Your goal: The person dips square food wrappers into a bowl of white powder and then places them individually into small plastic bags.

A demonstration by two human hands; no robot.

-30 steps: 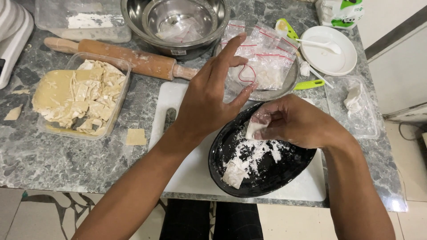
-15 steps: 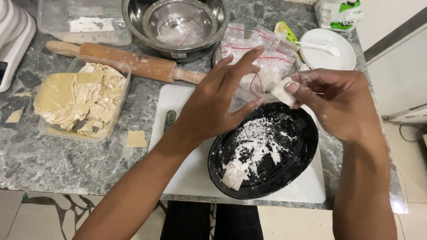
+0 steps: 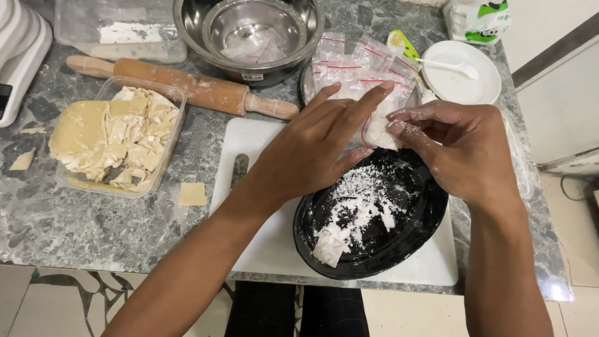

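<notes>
My right hand, dusted with flour, pinches a small white floured piece at its fingertips, above the far rim of a black oval bowl. My left hand reaches across in front of it, fingers stretched. It holds a small clear zip bag with a red seal line between thumb and fingers, right against the piece. White flour covers the bowl's bottom. Another floured piece lies at the bowl's near end.
The bowl sits on a white cutting board on a grey stone counter. Behind are more zip bags, a steel bowl, a rolling pin and a white plate with a spoon. A plastic tub of dough pieces stands left.
My right hand lifted a floured piece out of the black bowl and carried it up to my left hand's fingertips and the zip bag. My left hand stayed over the bags.
</notes>
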